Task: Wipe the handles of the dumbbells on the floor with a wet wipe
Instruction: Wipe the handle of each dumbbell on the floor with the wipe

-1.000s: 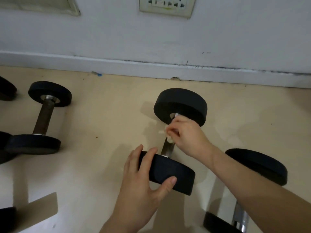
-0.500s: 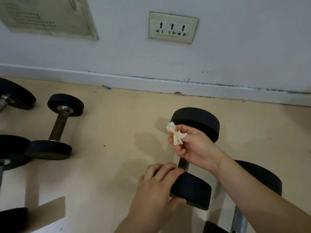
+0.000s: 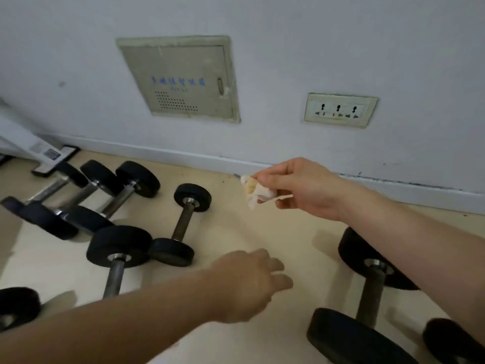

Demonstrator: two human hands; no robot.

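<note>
My right hand [image 3: 301,189] is raised in front of the skirting board and pinches a crumpled, soiled wet wipe [image 3: 256,191]. My left hand [image 3: 249,283] hovers over bare floor with loose fingers, holding nothing. A black dumbbell [image 3: 367,298] with a dark handle lies at the lower right, partly under my right forearm. A small dumbbell [image 3: 183,224] lies left of centre, and a larger dumbbell [image 3: 116,261] lies beside it. Several chrome-handled dumbbells [image 3: 86,195] are grouped at the far left.
A white wall with a metal access panel [image 3: 181,80] and a triple socket [image 3: 339,110] rises behind the floor. A white machine base [image 3: 39,151] stands in the left corner. Another black weight [image 3: 15,306] sits at the lower left edge, and one more weight [image 3: 451,340] at the lower right.
Both hands have come off the dumbbell: my left hand released its near weight, my right hand lifted the wipe away. The view has swung left and up, showing more dumbbells.
</note>
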